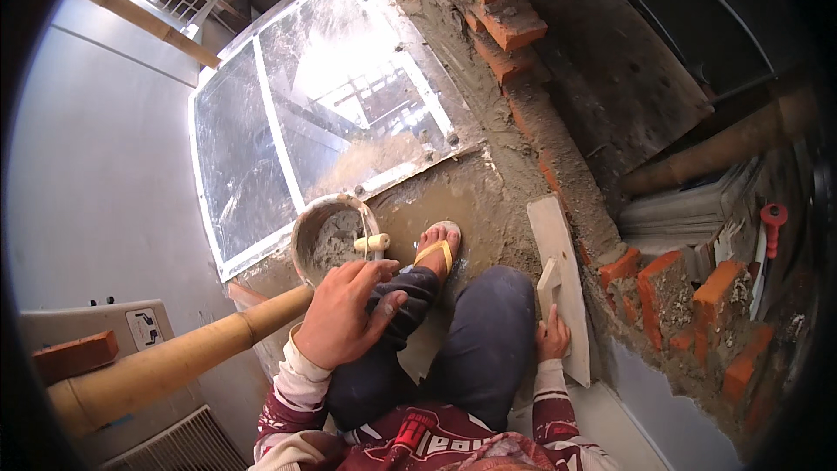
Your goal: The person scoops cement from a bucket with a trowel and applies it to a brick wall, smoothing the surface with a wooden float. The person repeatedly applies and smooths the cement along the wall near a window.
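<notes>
My left hand (347, 310) hovers above my left knee with thumb and fingers apart, holding nothing. Just beyond it stands a round bucket (301, 240) of wet grey mortar (336, 240). A trowel with a pale yellow handle (372, 243) rests in the bucket, its blade out of sight. At my right side, my right hand (553, 337) is closed around the handle of a long wooden float (558, 235). The float lies along the foot of a partly built brick wall (558, 153), whose near face is smeared with mortar.
A bamboo pole (200, 358) slants in from the lower left, close to my left forearm. Ahead lies a clear roof panel (253, 139) in a white frame. Jagged brick ends (719, 288) stick up at right, near a red-handled tool (772, 220). My sandalled foot (438, 249) stands on wet mortar.
</notes>
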`<state>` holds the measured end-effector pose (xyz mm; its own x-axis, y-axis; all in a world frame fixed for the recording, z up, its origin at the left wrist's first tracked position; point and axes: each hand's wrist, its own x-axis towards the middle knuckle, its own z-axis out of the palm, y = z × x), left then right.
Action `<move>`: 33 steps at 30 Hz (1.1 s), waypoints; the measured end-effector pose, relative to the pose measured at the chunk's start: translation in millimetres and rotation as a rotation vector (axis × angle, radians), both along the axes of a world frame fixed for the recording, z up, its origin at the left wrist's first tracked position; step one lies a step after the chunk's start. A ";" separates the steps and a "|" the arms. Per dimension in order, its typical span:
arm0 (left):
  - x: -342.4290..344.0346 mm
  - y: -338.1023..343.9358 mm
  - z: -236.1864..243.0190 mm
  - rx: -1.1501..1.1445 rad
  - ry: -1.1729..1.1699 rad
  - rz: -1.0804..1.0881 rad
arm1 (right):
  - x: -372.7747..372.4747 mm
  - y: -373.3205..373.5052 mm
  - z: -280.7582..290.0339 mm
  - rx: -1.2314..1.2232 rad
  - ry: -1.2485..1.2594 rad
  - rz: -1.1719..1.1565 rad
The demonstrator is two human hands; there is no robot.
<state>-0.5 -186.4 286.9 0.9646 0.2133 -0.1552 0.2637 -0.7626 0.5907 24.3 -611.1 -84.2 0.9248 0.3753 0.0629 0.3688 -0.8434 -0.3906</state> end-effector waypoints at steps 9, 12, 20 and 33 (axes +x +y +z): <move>2.9 -0.5 2.2 -0.020 -0.006 -0.002 | -27.4 -14.7 10.0 0.054 0.034 0.130; 3.8 -0.1 2.5 -0.022 -0.003 0.001 | -31.8 -13.2 -2.0 0.044 0.054 0.190; 1.4 1.0 -0.6 0.001 -0.001 0.005 | -27.9 3.9 -22.4 0.104 0.085 0.181; 1.2 3.6 0.1 0.022 0.001 0.021 | 31.0 42.0 101.7 0.189 0.037 -0.085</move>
<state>0.7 -182.8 287.0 0.9597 0.2368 -0.1512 0.2803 -0.7698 0.5734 55.2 -569.0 17.5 0.9557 0.2802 0.0900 0.2816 -0.7814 -0.5569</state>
